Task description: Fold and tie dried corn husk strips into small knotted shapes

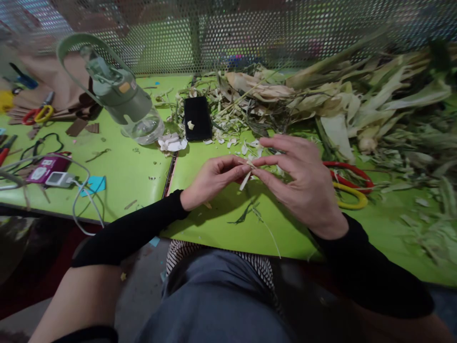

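Thumb and fingertips of my left hand (pixel 221 177) pinch a small pale strip of corn husk (pixel 244 181) above the green table (pixel 217 228). My right hand (pixel 296 178) meets it from the right, its thumb and index finger closed on the same strip at the upper end, the other fingers raised. Below the hands lie a dark green shred and a thin fibre (pixel 255 212). Right beside my right wrist are scissors with red and yellow handles (pixel 352 195), their blades hidden behind the hand. Small pale husk scraps (pixel 246 147) lie just beyond my fingertips.
A large heap of corn husks (pixel 342 105) covers the back right. A black phone (pixel 197 119) and a green-lidded bottle (pixel 124 100) stand or lie behind my hands. At left are a purple device with a cable (pixel 50 167), more scissors (pixel 39 113) and brown paper. A perforated screen (pixel 214 38) borders the back.
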Tool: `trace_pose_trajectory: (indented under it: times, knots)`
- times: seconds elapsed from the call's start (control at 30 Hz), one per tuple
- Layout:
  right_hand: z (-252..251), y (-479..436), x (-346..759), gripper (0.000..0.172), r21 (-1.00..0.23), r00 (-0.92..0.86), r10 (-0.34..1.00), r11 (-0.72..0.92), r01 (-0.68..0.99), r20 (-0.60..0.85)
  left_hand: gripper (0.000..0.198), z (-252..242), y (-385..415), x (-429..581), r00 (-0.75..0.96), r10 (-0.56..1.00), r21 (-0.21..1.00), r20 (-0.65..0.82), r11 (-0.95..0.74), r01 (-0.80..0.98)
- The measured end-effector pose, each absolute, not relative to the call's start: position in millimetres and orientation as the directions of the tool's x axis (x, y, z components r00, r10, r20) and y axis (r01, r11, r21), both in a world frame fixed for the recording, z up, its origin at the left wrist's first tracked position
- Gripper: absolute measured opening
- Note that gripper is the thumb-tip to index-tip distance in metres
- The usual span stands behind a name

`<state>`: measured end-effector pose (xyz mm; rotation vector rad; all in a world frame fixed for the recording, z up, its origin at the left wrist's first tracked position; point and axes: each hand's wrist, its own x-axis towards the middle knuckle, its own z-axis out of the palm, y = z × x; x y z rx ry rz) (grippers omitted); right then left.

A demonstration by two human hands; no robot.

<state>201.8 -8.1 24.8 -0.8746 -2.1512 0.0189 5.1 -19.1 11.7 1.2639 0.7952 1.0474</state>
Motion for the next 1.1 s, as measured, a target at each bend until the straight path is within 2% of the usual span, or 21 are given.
trace_pose_trajectory:
  times: [0.1,0.23,0.33,0.63,0.77,0.87,0.97,1.1]
  knots:
    - [26,-8,202,0.008,-0.363,-0.434,0.630,0.751,0.552,0.644,0.041,11,-19,5,0.353,0.931,0.985,0.090,-0.031,-0.168]
    - [28,-8,203,0.002,-0.564,-0.403,0.747,0.664,0.491,0.529,0.042,8,-18,5,0.347,0.925,0.982,0.152,-0.100,-0.163]
    - [29,-9,202,0.004,-0.673,-0.372,0.816,0.576,0.464,0.442,0.043,4,-17,4,0.337,0.921,0.978,0.197,-0.161,-0.131]
    - [31,-12,197,0.006,-0.834,-0.243,0.902,0.426,0.352,0.358,0.040,2,-18,4,0.291,0.942,0.986,0.169,-0.160,-0.056]
    - [37,-15,194,0.012,-0.926,-0.267,0.950,0.240,0.290,0.162,0.034,4,-19,3,0.230,0.919,0.946,0.320,-0.325,-0.018]
    - [39,-16,192,0.017,-0.972,-0.291,0.956,0.101,0.210,0.037,0.026,4,-19,1,0.218,0.852,0.862,0.476,-0.501,0.074]
    - [37,-15,192,0.020,-0.983,-0.318,0.948,0.058,0.175,-0.001,0.021,4,-20,0,0.264,0.797,0.791,0.543,-0.591,0.159]
    - [30,-11,195,0.022,-0.972,-0.353,0.934,0.128,0.196,0.052,0.021,6,-22,-1,0.284,0.800,0.773,0.529,-0.592,0.227]
